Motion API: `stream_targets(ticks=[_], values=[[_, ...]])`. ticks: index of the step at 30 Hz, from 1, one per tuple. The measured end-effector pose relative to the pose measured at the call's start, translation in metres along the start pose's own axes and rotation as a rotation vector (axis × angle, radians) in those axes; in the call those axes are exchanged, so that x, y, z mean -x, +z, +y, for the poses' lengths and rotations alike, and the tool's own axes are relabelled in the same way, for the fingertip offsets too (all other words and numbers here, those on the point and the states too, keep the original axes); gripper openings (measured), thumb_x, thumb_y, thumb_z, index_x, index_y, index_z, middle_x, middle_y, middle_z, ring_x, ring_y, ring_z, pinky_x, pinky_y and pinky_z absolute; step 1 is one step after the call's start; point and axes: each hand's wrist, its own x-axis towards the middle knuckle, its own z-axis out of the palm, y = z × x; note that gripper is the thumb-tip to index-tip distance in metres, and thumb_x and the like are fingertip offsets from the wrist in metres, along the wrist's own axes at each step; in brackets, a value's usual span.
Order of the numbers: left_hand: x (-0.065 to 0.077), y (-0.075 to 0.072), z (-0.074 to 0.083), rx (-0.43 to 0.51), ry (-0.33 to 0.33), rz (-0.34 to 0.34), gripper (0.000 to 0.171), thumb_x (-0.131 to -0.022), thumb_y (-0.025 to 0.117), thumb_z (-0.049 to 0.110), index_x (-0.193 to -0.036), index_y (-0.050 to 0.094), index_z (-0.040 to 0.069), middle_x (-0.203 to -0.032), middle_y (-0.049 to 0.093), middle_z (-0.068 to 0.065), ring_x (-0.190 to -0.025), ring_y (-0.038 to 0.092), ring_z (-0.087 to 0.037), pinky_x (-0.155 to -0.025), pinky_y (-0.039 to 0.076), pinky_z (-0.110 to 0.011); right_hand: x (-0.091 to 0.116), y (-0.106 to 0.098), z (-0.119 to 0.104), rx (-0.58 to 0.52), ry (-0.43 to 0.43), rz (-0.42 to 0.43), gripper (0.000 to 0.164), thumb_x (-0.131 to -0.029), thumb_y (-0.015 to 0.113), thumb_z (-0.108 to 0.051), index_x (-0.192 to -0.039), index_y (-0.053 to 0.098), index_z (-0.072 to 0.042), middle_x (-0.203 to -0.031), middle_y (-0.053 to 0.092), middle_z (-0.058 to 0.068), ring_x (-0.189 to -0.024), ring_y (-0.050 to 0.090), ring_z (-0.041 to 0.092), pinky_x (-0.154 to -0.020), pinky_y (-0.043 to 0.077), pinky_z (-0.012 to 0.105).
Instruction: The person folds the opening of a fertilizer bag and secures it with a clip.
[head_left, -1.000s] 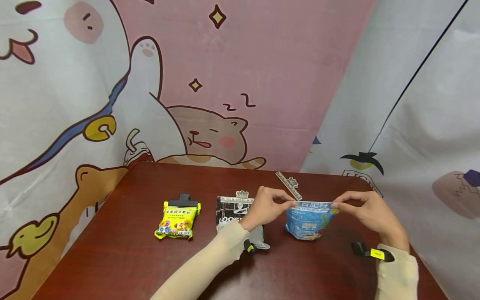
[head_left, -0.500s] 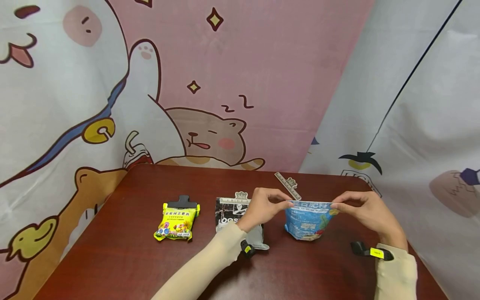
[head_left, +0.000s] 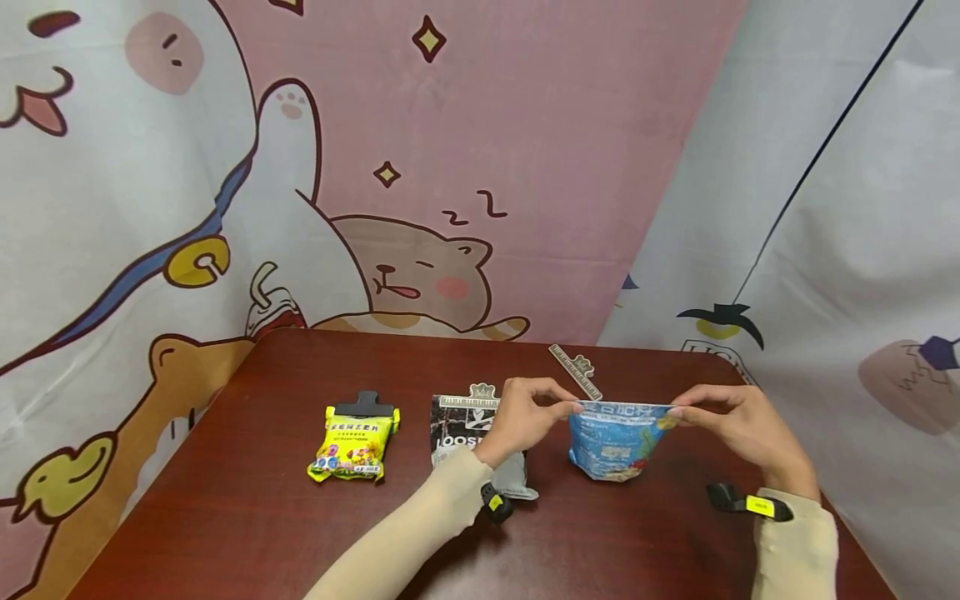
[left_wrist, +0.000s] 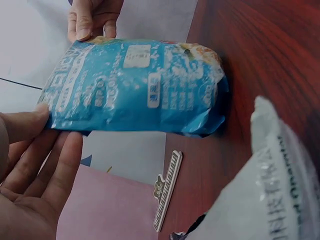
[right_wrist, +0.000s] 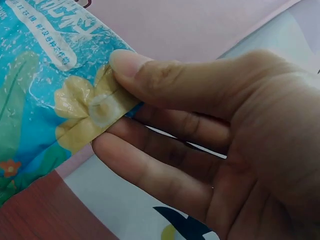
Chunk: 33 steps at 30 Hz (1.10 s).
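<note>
A blue printed plastic bag (head_left: 611,446) stands upright on the table, its top edge drawn straight between two hands. My left hand (head_left: 525,419) pinches the top left corner between thumb and fingers. At the opposite top corner, my right hand (head_left: 742,429) pinches the bag, its thumb over a yellow flower print in the right wrist view. Just behind the bag lies a loose clip with a piano-key pattern (head_left: 576,372), which also shows in the left wrist view.
Left of the blue bag lies a black and grey bag (head_left: 450,421) with a piano-key clip (head_left: 471,401) on its top, partly behind my left arm. Farther left is a yellow bag (head_left: 352,446) with a black clip (head_left: 365,406). A printed cloth (head_left: 555,167) hangs behind the table (head_left: 247,517).
The right hand has shifted slightly to the right, and the bag's top edge looks a little wider. Both hands keep their pinch; the other bags and clips stay put.
</note>
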Motion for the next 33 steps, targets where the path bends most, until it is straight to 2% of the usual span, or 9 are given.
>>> stream_targets(ticks=[8,13,17,20,24,27,33], values=[[0.005,0.002,0.000,0.035,-0.070,-0.009,0.011,-0.088,0.082,0.026,-0.098,0.082,0.022,-0.089,0.080,0.006,-0.080,0.073,-0.006,-0.065,0.053,-0.021,0.000,-0.003,0.009,-0.102,0.082,-0.084,0.032,-0.095,0.074,-0.037,-0.115,0.076,-0.012,-0.096,0.080,0.003,-0.085,0.076,0.011,-0.078,0.055,0.022],[0.009,0.005,-0.002,0.026,-0.093,-0.004,0.012,-0.088,0.082,0.029,-0.100,0.084,0.026,-0.091,0.080,0.009,-0.082,0.072,-0.001,-0.071,0.055,-0.021,0.001,0.000,0.016,-0.196,0.027,-0.091,0.029,-0.096,0.073,-0.025,-0.115,0.075,-0.003,-0.095,0.079,0.001,-0.084,0.078,0.015,-0.078,0.059,0.023],[0.010,0.008,-0.004,0.063,-0.096,0.012,0.010,-0.088,0.082,0.029,-0.097,0.084,0.026,-0.090,0.081,0.006,-0.082,0.077,-0.010,-0.075,0.058,-0.022,-0.001,0.002,0.021,-0.256,-0.022,-0.089,0.025,-0.097,0.072,-0.017,-0.113,0.074,0.001,-0.094,0.079,0.002,-0.083,0.078,0.017,-0.076,0.061,0.024],[0.009,0.009,-0.004,0.101,-0.097,0.013,0.010,-0.088,0.082,0.028,-0.096,0.084,0.023,-0.090,0.081,0.002,-0.080,0.079,-0.018,-0.074,0.061,-0.027,-0.001,0.003,0.022,-0.266,-0.024,-0.089,0.024,-0.097,0.072,-0.018,-0.112,0.074,0.001,-0.095,0.079,0.004,-0.084,0.078,0.019,-0.077,0.061,0.025],[0.005,0.006,-0.003,0.120,-0.096,-0.018,0.009,-0.088,0.082,0.023,-0.095,0.084,0.018,-0.090,0.081,-0.003,-0.080,0.079,-0.023,-0.074,0.063,-0.035,-0.001,0.004,0.022,-0.264,0.009,-0.095,0.027,-0.098,0.071,-0.024,-0.114,0.075,-0.002,-0.097,0.079,0.005,-0.086,0.078,0.021,-0.080,0.060,0.026],[0.002,0.001,0.000,0.104,-0.114,-0.057,0.008,-0.089,0.081,0.022,-0.095,0.084,0.017,-0.088,0.081,-0.003,-0.081,0.079,-0.023,-0.074,0.063,-0.035,-0.002,0.004,0.022,-0.279,0.017,-0.100,0.028,-0.098,0.071,-0.025,-0.114,0.075,-0.002,-0.097,0.079,0.006,-0.088,0.078,0.022,-0.081,0.060,0.027],[-0.001,-0.008,0.003,0.040,-0.150,-0.139,0.009,-0.091,0.080,0.025,-0.098,0.083,0.022,-0.089,0.080,0.003,-0.080,0.074,-0.008,-0.073,0.060,-0.027,-0.003,0.006,0.022,-0.296,-0.010,-0.102,0.026,-0.098,0.071,-0.021,-0.114,0.075,0.000,-0.097,0.079,0.007,-0.086,0.078,0.022,-0.080,0.061,0.026]])
